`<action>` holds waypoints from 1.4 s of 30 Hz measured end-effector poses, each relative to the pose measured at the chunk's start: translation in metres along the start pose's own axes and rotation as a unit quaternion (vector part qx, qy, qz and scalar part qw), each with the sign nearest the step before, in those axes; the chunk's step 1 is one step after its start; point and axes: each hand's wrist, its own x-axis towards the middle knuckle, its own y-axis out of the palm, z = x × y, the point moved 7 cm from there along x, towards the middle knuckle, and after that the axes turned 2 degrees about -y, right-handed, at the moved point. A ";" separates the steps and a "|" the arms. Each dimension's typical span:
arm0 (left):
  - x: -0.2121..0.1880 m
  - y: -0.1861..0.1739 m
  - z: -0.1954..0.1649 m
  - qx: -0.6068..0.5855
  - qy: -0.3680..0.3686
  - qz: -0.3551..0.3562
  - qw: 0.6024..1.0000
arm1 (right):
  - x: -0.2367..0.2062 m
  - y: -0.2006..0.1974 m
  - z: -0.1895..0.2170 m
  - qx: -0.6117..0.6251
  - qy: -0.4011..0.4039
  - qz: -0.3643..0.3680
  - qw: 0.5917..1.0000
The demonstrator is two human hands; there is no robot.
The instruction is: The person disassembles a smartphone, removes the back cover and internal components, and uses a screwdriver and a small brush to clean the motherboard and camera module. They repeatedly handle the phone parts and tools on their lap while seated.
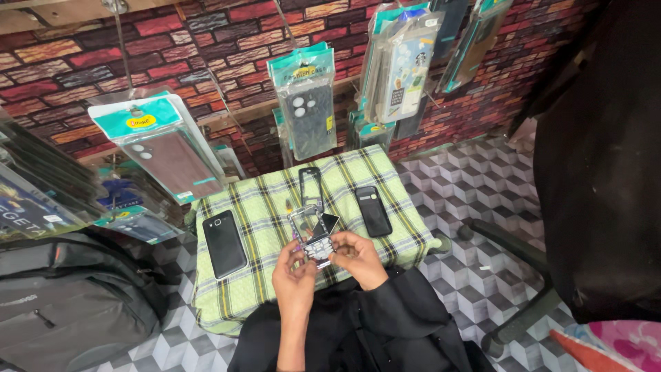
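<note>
Gripping a phone frame (311, 234) — left hand (295, 277), right hand (358, 256); black phone (372, 211) beside.

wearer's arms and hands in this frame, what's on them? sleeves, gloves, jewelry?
Both hands bare: left hand, right hand, no gloves. No rings or watch visible. Left forearm looks uncovered; right wrist meets a loose black sleeve of the dark garment.
</note>
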 end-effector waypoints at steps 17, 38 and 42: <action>-0.005 0.006 -0.014 0.011 -0.001 -0.017 1.000 | 0.000 0.001 -0.002 -0.008 -0.031 -0.034 0.999; -0.026 0.020 -0.057 0.111 0.074 -0.037 0.990 | -0.002 0.000 -0.003 0.069 0.033 -0.104 0.992; -0.029 0.023 -0.065 0.133 0.109 -0.035 0.985 | -0.004 -0.006 -0.001 0.055 -0.002 -0.113 0.992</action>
